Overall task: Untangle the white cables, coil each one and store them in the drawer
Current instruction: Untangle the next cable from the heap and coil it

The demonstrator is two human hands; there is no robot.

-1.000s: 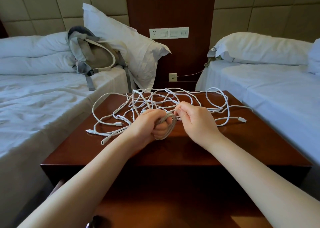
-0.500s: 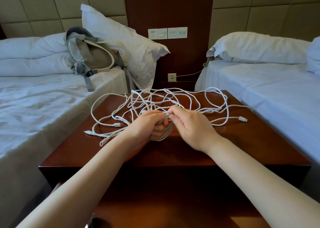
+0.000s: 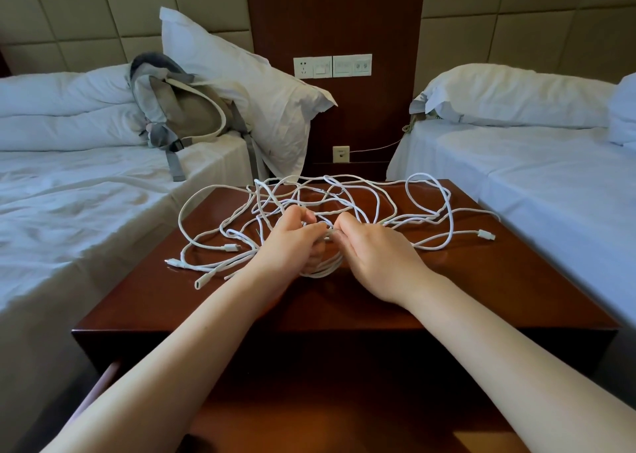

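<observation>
- On the table point(image 3: 481, 301), between two beds: the white cables point(image 3: 428, 216) sprawl over the far half. Loops reach the back edge and run close to both side edges. The near strip is bare wood.
- Left hand point(image 3: 292, 246) is curled round a small coil point(image 3: 323, 270) that hangs under its fingers.
- Right hand point(image 3: 375, 256) pinches a strand right at the left fingertips, so the hands are touching.
- One plug point(image 3: 485, 235) lies near the right edge; another plug end point(image 3: 229, 247) lies toward the left.
- The drawer point(image 3: 344, 428) stands open below the near edge, under the forearms.
- A backpack point(image 3: 186, 111) sits on the left bed, well apart from the cables.
- Since a second ago, the right hand has closed in on the left and the coil hangs lower. The loose tangle and plugs have not shifted.
</observation>
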